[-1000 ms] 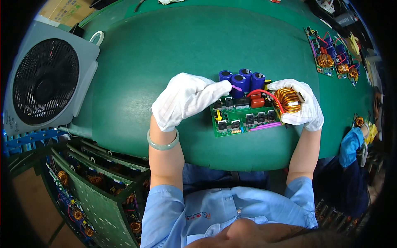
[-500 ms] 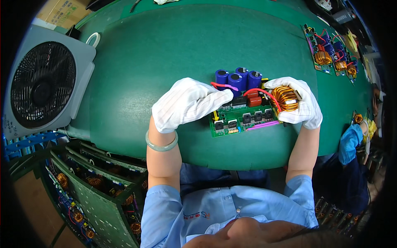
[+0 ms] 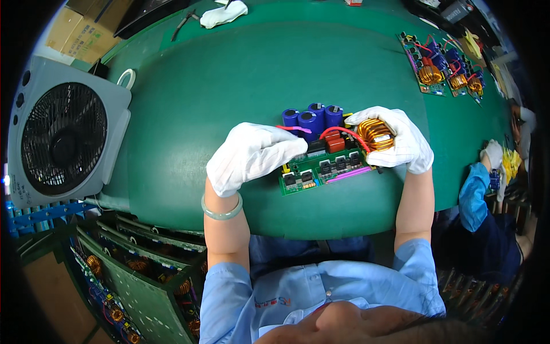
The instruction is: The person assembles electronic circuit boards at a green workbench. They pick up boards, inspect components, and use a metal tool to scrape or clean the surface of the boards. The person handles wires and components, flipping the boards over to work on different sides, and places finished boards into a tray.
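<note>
1. Plainly saw a green table (image 3: pixel 240 69), with a grey fan (image 3: pixel 64 137) at its left edge.
2. Found a circuit board (image 3: pixel 321 162) toward the table's near edge, right of centre.
3. Noted right hand (image 3: pixel 409 140) gripping the board's right end, fingers curled around its copper coil (image 3: pixel 375 136).
4. Saw left hand (image 3: pixel 249 157) over the board's left end, fingers together; couldn't tell whether gripping.
5. Spotted a red wire (image 3: pixel 297 129) beside those fingers.

Room for a hand over the mat (image 3: pixel 189 97) between fan (image 3: pixel 63 137) and left hand (image 3: pixel 252 156); board (image 3: pixel 321 169) and capacitors (image 3: pixel 308 121) block the way to right hand (image 3: pixel 404 137); three boards (image 3: pixel 456 71), upper right.
</note>
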`<state>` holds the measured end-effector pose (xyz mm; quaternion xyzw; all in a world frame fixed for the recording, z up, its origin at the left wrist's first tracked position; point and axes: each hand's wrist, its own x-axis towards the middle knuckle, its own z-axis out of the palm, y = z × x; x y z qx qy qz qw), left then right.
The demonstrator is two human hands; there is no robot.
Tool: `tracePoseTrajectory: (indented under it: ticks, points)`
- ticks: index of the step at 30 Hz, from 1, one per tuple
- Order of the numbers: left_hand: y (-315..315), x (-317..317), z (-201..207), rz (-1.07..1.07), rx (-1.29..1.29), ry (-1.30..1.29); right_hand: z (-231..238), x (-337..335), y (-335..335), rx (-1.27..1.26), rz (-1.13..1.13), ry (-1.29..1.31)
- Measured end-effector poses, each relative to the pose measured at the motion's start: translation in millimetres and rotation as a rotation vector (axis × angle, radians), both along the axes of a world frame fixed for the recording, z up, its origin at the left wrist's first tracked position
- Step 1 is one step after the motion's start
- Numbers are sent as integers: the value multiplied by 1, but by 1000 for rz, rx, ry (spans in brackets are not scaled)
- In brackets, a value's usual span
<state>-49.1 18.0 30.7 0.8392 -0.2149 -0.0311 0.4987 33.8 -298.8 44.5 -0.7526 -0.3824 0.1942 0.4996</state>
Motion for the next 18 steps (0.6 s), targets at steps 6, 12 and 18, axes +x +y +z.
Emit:
tracePoseTrajectory:
  ticks: [6,12,18]
  points:
    - [2,-4,19,157,-50,110,2,-4,2,-29,-30,25]
    - [-10,2,19,189,76,-400,2,-4,2,-29,-30,-6]
    - [-9,9,4,266,28,-357,-2,-9,-2,-11,-50,44]
